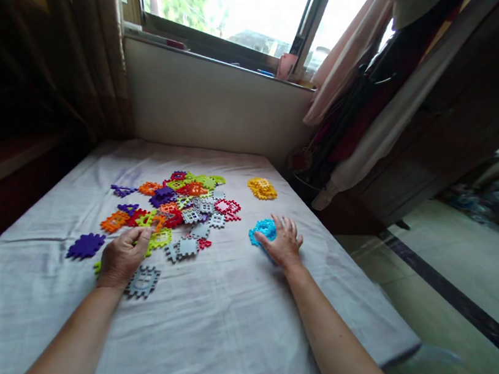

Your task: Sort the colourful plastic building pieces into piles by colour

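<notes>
Many notched plastic building tiles lie in a loose, mixed-colour heap. My left hand (122, 259) is at the near side of the heap, its fingers closed in a pinch. An orange building tile (159, 222) shows at its fingertips. Near that hand are a grey window-pattern tile (143, 282), a purple tile (86, 246) and a lime tile (161, 238). My right hand (283, 241) is open, fingers spread, at the right side of a small pile of blue tiles (263, 231). Its thumb reaches over the pile.
A pile of yellow tiles (262, 188) sits beyond the blue one. A pale cloth (210, 336) with creases covers the table. Behind are a low wall, a window and a pink cup (287, 66) on the sill. Hanging clothes (358, 103) flank the right edge; a curtain (89, 34) hangs left.
</notes>
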### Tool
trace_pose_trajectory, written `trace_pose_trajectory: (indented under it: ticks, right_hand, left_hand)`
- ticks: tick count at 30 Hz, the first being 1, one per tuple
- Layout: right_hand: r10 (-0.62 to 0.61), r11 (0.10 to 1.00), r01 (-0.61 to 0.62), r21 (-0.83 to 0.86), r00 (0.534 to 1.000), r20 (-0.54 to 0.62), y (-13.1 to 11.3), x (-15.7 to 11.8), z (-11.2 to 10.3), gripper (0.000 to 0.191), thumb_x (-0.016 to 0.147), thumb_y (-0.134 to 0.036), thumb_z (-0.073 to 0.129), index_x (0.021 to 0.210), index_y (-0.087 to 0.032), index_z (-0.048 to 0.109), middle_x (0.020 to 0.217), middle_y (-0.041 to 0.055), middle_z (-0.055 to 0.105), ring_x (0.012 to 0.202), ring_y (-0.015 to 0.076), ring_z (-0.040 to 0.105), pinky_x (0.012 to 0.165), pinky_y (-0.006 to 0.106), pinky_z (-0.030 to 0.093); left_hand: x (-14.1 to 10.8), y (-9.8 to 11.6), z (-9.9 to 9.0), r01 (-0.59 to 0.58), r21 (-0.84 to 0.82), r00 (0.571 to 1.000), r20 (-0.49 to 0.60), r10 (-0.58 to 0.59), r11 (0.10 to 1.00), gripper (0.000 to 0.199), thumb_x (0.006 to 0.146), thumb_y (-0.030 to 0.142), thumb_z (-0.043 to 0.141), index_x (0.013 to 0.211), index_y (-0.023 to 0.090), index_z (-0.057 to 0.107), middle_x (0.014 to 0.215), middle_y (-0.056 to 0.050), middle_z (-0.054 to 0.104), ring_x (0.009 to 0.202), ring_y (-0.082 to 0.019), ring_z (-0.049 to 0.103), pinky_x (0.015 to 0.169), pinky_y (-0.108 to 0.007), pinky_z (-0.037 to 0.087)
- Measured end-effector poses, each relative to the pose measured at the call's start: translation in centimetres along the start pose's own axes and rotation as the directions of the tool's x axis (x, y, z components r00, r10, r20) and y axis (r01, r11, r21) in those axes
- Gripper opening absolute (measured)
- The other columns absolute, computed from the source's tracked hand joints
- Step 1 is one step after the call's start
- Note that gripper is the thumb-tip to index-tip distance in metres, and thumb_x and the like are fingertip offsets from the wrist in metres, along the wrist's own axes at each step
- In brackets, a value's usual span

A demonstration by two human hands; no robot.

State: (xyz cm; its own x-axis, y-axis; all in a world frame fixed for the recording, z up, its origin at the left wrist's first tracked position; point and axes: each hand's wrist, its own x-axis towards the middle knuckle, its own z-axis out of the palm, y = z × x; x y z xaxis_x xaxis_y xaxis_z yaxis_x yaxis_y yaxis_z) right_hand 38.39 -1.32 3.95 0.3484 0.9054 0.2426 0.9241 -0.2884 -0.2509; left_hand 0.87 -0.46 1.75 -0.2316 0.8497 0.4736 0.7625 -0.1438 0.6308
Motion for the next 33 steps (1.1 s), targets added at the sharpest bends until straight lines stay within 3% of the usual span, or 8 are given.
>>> trace_pose_trajectory:
  ticks: [2,6,15,21,25,28,33]
  right_hand:
    - [-0.035,0.997,0.039,-0.074,0.998,0.055,-0.5,-0.8,0.6,0.072,0.081,-0.063,0.064,0.146,-0.034,0.048,0.158,0.0115,0.037,0.145,0.0353,0.029,0.109,0.065,0.029]
    - [-0.047,0.994,0.055,-0.090,0.995,0.086,-1.0,0.3,1.2,0.059,0.084,-0.062,0.060,0.137,-0.036,0.058,0.155,0.0108,0.040,0.141,0.0354,0.035,0.107,0.064,0.032]
    - [0.094,0.994,-0.097,-0.047,0.994,-0.054,0.8,8.1,3.1,0.054,0.084,-0.057,0.058,0.129,-0.030,0.066,0.147,0.0138,0.046,0.130,0.0375,0.043,0.104,0.059,0.036]
    - [0.110,0.992,-0.119,-0.043,0.980,-0.166,1.5,10.5,5.0,0.055,0.084,-0.057,0.056,0.128,-0.025,0.067,0.147,0.0163,0.044,0.130,0.0378,0.040,0.106,0.064,0.029]
    - [0.014,0.996,-0.035,-0.082,0.969,-0.247,1.4,9.8,5.0,0.052,0.089,-0.052,0.051,0.129,-0.023,0.065,0.151,0.0157,0.041,0.135,0.0389,0.034,0.108,0.067,0.022]
    - [-0.076,0.993,0.052,-0.104,0.968,-0.241,0.6,8.7,4.5,0.049,0.092,-0.046,0.047,0.131,-0.023,0.064,0.149,0.0146,0.044,0.136,0.0386,0.032,0.110,0.067,0.019]
    - [-0.324,0.946,0.317,-0.071,0.938,-0.126,-3.7,7.3,4.5,0.042,0.093,-0.037,0.046,0.128,-0.025,0.066,0.147,0.0106,0.051,0.136,0.0332,0.037,0.115,0.055,0.018]
  left_hand:
    - [0.0,0.0,0.0,0.001,0.002,1.000,-0.003,-0.001,1.000,0.039,0.084,0.053,0.047,0.083,0.025,0.075,0.081,-0.004,0.077,0.075,-0.020,0.069,0.061,-0.026,0.046]
    - [-0.1,0.0,0.0,0.004,0.004,1.000,-0.005,-0.004,1.000,0.040,0.084,0.054,0.046,0.084,0.025,0.075,0.083,-0.004,0.077,0.076,-0.020,0.070,0.062,-0.026,0.047]
    - [-0.2,-0.1,-0.1,0.021,-0.022,1.000,0.023,-0.020,1.000,0.038,0.085,0.054,0.049,0.083,0.025,0.074,0.081,-0.001,0.077,0.076,-0.019,0.070,0.067,-0.026,0.051]
    - [-0.2,0.2,-0.3,0.013,-0.015,0.999,0.050,-0.012,1.000,0.037,0.086,0.051,0.049,0.084,0.024,0.074,0.085,-0.002,0.078,0.080,-0.018,0.072,0.070,-0.026,0.052]
    - [-0.2,0.4,-0.4,0.016,-0.010,0.999,0.050,-0.015,1.000,0.036,0.086,0.050,0.049,0.082,0.025,0.074,0.083,-0.001,0.078,0.079,-0.018,0.072,0.070,-0.025,0.052]
    - [-0.3,0.7,-0.4,0.010,-0.017,0.999,0.035,-0.009,1.000,0.034,0.086,0.049,0.049,0.081,0.025,0.073,0.082,-0.001,0.078,0.079,-0.018,0.072,0.070,-0.025,0.052]
    - [-0.3,0.9,-0.6,0.018,-0.106,1.000,-0.004,-0.018,0.994,0.035,0.086,0.048,0.049,0.081,0.024,0.074,0.084,-0.003,0.078,0.080,-0.019,0.072,0.074,-0.027,0.054]
